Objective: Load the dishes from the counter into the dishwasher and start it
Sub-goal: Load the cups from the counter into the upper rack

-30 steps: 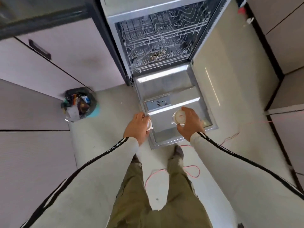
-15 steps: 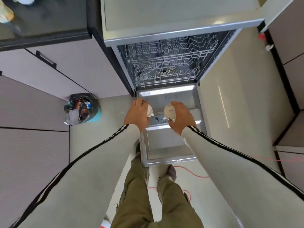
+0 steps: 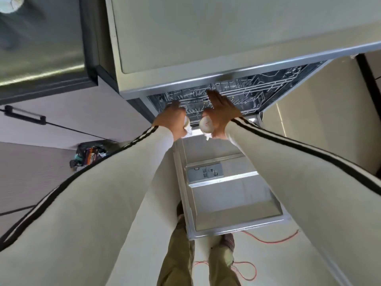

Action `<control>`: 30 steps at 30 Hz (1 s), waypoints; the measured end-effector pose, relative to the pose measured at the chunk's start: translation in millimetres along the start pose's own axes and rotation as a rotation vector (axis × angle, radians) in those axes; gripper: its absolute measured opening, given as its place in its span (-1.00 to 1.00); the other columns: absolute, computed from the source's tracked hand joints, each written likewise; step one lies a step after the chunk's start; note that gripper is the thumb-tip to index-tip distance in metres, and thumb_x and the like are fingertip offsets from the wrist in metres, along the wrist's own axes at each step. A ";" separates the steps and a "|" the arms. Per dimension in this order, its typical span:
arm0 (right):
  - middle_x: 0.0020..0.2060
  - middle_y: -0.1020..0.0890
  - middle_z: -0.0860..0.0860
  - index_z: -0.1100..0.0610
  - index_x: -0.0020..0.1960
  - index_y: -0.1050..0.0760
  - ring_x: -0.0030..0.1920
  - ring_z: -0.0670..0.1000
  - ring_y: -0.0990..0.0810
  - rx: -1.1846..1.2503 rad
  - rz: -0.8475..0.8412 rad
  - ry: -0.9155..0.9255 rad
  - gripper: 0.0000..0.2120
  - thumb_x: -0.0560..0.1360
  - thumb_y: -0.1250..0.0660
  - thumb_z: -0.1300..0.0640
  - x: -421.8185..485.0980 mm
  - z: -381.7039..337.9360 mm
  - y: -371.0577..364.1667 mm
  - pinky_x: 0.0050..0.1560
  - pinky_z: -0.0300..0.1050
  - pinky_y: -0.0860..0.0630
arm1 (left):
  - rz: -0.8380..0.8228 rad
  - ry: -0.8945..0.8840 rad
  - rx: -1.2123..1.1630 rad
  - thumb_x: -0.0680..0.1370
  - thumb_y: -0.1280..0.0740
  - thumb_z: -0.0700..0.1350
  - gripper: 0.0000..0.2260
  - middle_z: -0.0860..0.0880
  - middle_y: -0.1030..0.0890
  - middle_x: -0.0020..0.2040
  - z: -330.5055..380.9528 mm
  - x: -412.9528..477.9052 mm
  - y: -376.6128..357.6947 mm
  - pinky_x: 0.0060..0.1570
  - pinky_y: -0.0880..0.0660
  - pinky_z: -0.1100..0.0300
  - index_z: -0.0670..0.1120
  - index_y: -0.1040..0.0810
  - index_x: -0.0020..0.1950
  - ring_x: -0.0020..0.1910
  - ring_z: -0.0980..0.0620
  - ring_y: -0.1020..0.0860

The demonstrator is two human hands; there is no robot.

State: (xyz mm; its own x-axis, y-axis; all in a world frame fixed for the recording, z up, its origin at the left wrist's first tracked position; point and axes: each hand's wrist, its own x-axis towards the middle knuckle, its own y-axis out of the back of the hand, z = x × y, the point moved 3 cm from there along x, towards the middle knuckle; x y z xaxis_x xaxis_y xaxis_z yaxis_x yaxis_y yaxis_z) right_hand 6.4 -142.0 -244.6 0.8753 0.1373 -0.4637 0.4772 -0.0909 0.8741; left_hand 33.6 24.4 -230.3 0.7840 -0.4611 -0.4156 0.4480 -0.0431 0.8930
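Note:
The dishwasher stands open, its door folded down flat toward me and the wire rack showing inside the dark tub. My left hand grips a small white cup, mostly hidden behind the fingers. My right hand holds a second white cup against the palm, with its fingers stretched forward toward the rack. Both hands hover at the front edge of the rack, above the hinge end of the door.
The dishwasher's top panel overhangs the rack opening. A dark counter with a white dish lies at upper left. A full bin sits on the floor left of the door. A red cable trails by my feet.
Both hands carried the cups forward from above the door to the rack's front edge. I stepped closer, so the door now lies beneath my arms.

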 end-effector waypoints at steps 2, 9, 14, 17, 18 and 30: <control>0.59 0.17 0.14 -0.05 0.38 -0.41 0.59 0.16 0.20 -0.039 -0.008 0.013 -0.31 0.31 -0.57 0.05 23.5 2.9 4.2 0.55 0.07 0.17 | -0.007 -0.012 0.028 0.44 -0.54 -0.09 -0.57 -0.22 -0.27 0.49 -7.1 16.1 1.5 0.20 -0.49 0.06 -0.20 -0.56 0.25 0.25 -0.17 -0.53; 0.59 0.18 0.15 -0.08 0.39 -0.41 0.59 0.17 0.19 -0.125 -0.153 -0.008 -0.22 0.22 -0.62 0.00 53.6 7.5 -6.0 0.56 0.12 0.16 | -0.054 0.032 0.085 0.42 -0.53 -0.18 -0.64 -0.20 -0.51 0.20 -15.1 42.7 3.3 0.00 -0.51 0.08 -0.23 -0.56 0.17 0.06 -0.19 -0.58; 0.59 0.11 0.13 -0.05 0.40 -0.42 0.59 0.18 0.16 -0.129 -0.119 -0.006 -0.18 0.20 -0.64 -0.04 39.2 9.7 -13.5 0.54 0.13 0.12 | -0.086 0.017 0.145 0.45 -0.48 -0.21 -0.65 -0.22 -0.52 0.18 -6.9 33.9 -10.2 0.10 -0.51 0.04 -0.28 -0.56 0.19 0.18 -0.19 -0.49; 0.60 0.11 0.12 -0.05 0.38 -0.42 0.59 0.17 0.14 -0.116 -0.121 0.014 -0.18 0.18 -0.64 -0.05 20.8 11.4 -26.1 0.54 0.12 0.14 | -0.098 0.017 0.142 0.45 -0.48 -0.18 -0.63 -0.22 -0.53 0.18 2.6 19.2 -21.2 0.10 -0.50 0.04 -0.28 -0.56 0.21 0.21 -0.19 -0.46; 0.60 0.11 0.12 -0.05 0.37 -0.43 0.59 0.17 0.14 -0.108 -0.119 0.024 -0.19 0.17 -0.63 -0.06 12.9 11.3 -31.7 0.54 0.12 0.15 | -0.106 0.019 0.138 0.45 -0.50 -0.16 -0.61 -0.21 -0.54 0.18 6.6 12.1 -24.6 0.10 -0.50 0.03 -0.28 -0.55 0.21 0.21 -0.19 -0.46; 0.59 0.15 0.17 -0.02 0.37 -0.40 0.58 0.20 0.22 -0.043 -0.162 0.076 -0.22 0.22 -0.60 -0.09 -129.7 -9.5 -118.2 0.56 0.11 0.16 | -0.204 0.047 -0.037 0.49 -0.43 -0.09 -0.72 -0.15 -0.62 0.05 67.8 -124.9 -64.5 -0.13 -0.46 0.14 -0.22 -0.62 0.13 0.03 -0.13 -0.60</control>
State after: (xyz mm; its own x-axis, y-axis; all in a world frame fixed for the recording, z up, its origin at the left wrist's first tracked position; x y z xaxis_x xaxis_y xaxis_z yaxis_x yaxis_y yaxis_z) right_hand -164.3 -139.8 -286.4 0.7779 0.2211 -0.5883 0.6067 -0.0198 0.7947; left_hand -122.4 24.7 -224.3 0.6944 -0.4040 -0.5955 0.6141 -0.0985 0.7830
